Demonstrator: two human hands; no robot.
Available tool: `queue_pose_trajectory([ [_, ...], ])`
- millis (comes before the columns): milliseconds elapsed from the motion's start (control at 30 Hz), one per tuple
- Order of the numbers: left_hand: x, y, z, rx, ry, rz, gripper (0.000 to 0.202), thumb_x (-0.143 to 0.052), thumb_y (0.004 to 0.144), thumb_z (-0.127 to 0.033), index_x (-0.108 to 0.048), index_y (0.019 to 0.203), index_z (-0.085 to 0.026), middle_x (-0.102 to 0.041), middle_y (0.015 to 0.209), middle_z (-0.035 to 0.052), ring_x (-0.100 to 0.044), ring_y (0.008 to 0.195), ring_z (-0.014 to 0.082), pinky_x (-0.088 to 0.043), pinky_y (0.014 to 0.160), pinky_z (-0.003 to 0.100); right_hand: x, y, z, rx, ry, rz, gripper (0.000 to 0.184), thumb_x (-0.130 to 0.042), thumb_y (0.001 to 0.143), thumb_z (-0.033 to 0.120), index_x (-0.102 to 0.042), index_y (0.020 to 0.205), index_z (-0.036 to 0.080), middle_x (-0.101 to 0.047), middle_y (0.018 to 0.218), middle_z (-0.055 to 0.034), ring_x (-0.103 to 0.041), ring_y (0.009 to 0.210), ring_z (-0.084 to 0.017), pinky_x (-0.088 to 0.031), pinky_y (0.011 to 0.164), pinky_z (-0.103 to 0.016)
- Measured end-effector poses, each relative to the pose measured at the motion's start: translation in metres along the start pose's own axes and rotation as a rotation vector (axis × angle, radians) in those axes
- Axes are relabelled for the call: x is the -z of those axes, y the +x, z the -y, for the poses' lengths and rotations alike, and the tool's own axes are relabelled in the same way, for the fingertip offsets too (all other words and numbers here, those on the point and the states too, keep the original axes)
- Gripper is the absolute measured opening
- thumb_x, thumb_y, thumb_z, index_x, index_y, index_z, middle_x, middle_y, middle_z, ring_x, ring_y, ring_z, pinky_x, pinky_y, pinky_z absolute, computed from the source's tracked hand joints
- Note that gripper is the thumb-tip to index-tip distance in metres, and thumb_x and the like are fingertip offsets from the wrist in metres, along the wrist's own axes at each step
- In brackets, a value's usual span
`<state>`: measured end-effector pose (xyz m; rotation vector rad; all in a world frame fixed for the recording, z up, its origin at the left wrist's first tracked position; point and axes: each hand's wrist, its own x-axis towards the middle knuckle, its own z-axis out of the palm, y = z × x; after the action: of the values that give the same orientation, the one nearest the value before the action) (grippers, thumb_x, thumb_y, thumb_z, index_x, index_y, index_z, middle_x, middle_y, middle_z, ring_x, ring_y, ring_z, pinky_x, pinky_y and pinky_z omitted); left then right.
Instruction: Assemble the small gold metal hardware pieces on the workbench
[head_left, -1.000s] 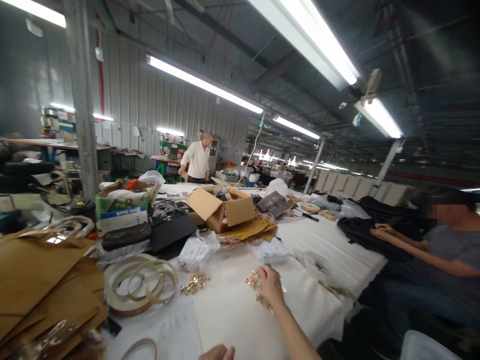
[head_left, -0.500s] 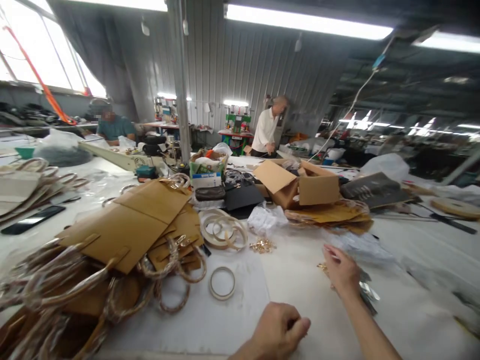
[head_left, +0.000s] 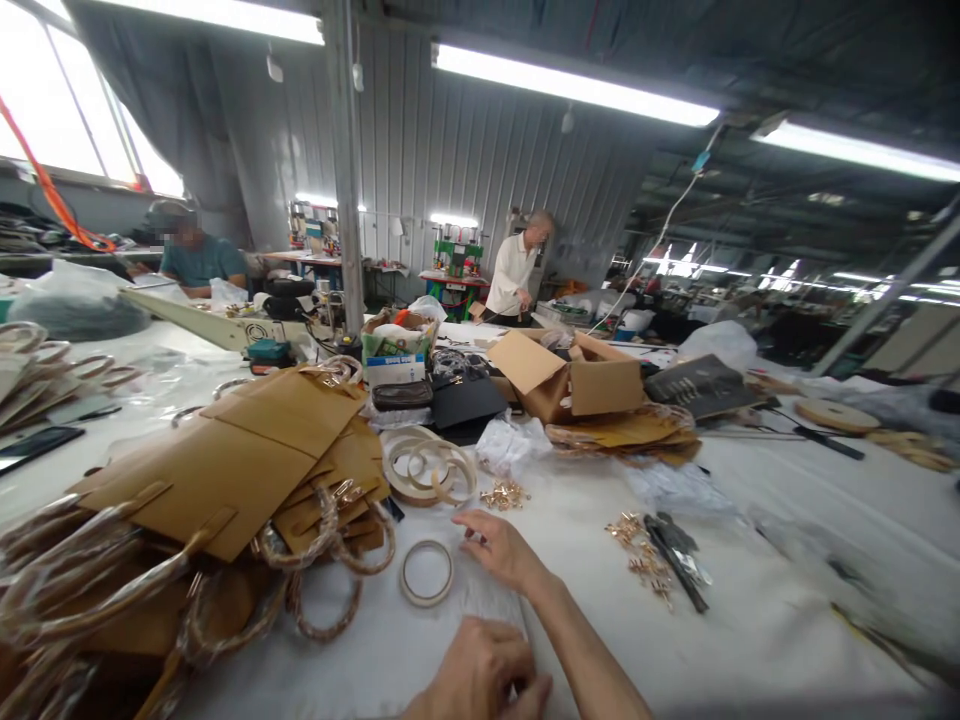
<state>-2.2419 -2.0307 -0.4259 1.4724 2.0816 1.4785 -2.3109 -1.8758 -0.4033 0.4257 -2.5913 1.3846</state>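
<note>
My right hand (head_left: 504,552) reaches left over the table, fingers partly stretched and apart, with nothing visible in them. It is between a small pile of gold-coloured metal fittings (head_left: 505,495) and a roll of tape (head_left: 426,573) lying flat. Closer to me, my left hand (head_left: 480,668) is curled closed; what its fingers hold, if anything, is hidden. To the left lie stacked tan bag panels (head_left: 217,460) with plastic-wrapped round handles (head_left: 326,600). A second group of gold fittings (head_left: 643,560) sits at the right beside a dark, narrow tool (head_left: 675,565).
Larger tape rolls (head_left: 397,470) and crumpled plastic (head_left: 514,445) lie behind the fittings. An open cardboard box (head_left: 606,388) stands farther back, with more tan pieces (head_left: 622,435) before it. A phone (head_left: 37,447) lies far left. Two people are in the background.
My right hand has moved left, from the right-hand fittings to near the tape roll. My left hand stays curled near the front edge. The view has turned slightly right.
</note>
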Motion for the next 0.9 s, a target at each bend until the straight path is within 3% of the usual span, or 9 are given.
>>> queue_pose_trajectory([
  [100, 0.036, -0.005, 0.009, 0.111, 0.123, -0.339, 0.014, -0.059, 0.097, -0.028, -0.072, 0.098, -0.023, -0.069, 0.088, 0.0099, -0.063, 0.08, 0.0239, -0.048, 0.074, 0.033, -0.006, 0.003, -0.005, -0.011, -0.014, 0.012, 0.03, -0.069, 0.088, 0.02, -0.079, 0.114, 0.029, -0.079, 0.105, -0.0033, -0.072, 0.088, -0.022, -0.054, 0.08, -0.032],
  [200, 0.06, -0.008, 0.036, 0.185, 0.175, -0.486, 0.034, -0.068, 0.09, -0.026, -0.064, 0.124, -0.025, -0.068, 0.115, 0.0117, -0.064, 0.103, 0.0296, -0.052, 0.089, 0.039, -0.007, -0.001, -0.008, -0.019, -0.035, -0.018, 0.017, -0.069, 0.089, 0.024, -0.082, 0.099, 0.027, -0.079, 0.092, -0.0029, -0.071, 0.086, -0.022, -0.051, 0.08, -0.032],
  [333, 0.071, -0.009, 0.063, 0.201, 0.313, -0.35, 0.047, -0.061, 0.091, -0.019, -0.056, 0.137, -0.024, -0.067, 0.124, 0.0127, -0.062, 0.116, 0.0309, -0.053, 0.096, 0.042, -0.006, -0.013, -0.011, -0.044, -0.06, -0.059, 0.017, -0.068, 0.09, 0.022, -0.082, 0.098, 0.028, -0.078, 0.091, -0.0031, -0.071, 0.086, -0.022, -0.05, 0.082, -0.032],
  [400, 0.07, -0.005, 0.064, 0.238, 0.411, -0.27, 0.05, -0.053, 0.091, -0.011, -0.055, 0.139, -0.024, -0.069, 0.123, 0.0119, -0.063, 0.115, 0.0296, -0.053, 0.096, 0.041, -0.006, -0.019, -0.012, -0.055, -0.068, -0.075, 0.019, -0.067, 0.09, 0.02, -0.082, 0.098, 0.028, -0.078, 0.091, -0.003, -0.071, 0.086, -0.021, -0.05, 0.082, -0.032],
  [500, 0.068, 0.005, 0.056, 0.309, 0.54, -0.238, 0.048, -0.048, 0.089, -0.005, -0.061, 0.131, -0.024, -0.07, 0.12, 0.0098, -0.064, 0.114, 0.0279, -0.053, 0.092, 0.037, -0.006, -0.026, -0.011, -0.077, -0.088, -0.11, 0.018, -0.067, 0.089, 0.019, -0.082, 0.097, 0.027, -0.078, 0.09, -0.0023, -0.071, 0.083, -0.02, -0.051, 0.08, -0.03],
  [633, 0.066, 0.011, 0.055, 0.255, 0.54, -0.231, 0.024, -0.047, 0.1, -0.02, -0.069, 0.106, -0.026, -0.071, 0.107, 0.0069, -0.068, 0.1, 0.0251, -0.053, 0.082, 0.033, -0.007, -0.032, -0.01, -0.088, -0.128, -0.133, 0.014, -0.072, 0.085, 0.017, -0.081, 0.09, 0.027, -0.077, 0.086, -0.0001, -0.071, 0.079, -0.018, -0.049, 0.074, -0.026],
  [767, 0.066, 0.009, 0.069, 0.171, 0.45, -0.226, 0.022, -0.047, 0.104, -0.032, -0.069, 0.102, -0.028, -0.071, 0.1, 0.0039, -0.068, 0.094, 0.023, -0.05, 0.079, 0.031, -0.008, -0.035, -0.015, -0.079, -0.15, -0.127, 0.013, -0.074, 0.083, 0.016, -0.079, 0.089, 0.026, -0.075, 0.086, 0.0009, -0.068, 0.079, -0.016, -0.047, 0.071, -0.024],
  [900, 0.069, 0.009, 0.075, 0.203, 0.385, -0.196, 0.021, -0.05, 0.103, -0.035, -0.069, 0.098, -0.029, -0.072, 0.097, 0.0017, -0.068, 0.092, 0.0216, -0.048, 0.079, 0.03, -0.011, -0.038, -0.019, -0.057, -0.119, -0.143, 0.016, -0.071, 0.083, 0.01, -0.074, 0.089, 0.024, -0.071, 0.086, 0.002, -0.064, 0.079, -0.015, -0.045, 0.071, -0.023],
])
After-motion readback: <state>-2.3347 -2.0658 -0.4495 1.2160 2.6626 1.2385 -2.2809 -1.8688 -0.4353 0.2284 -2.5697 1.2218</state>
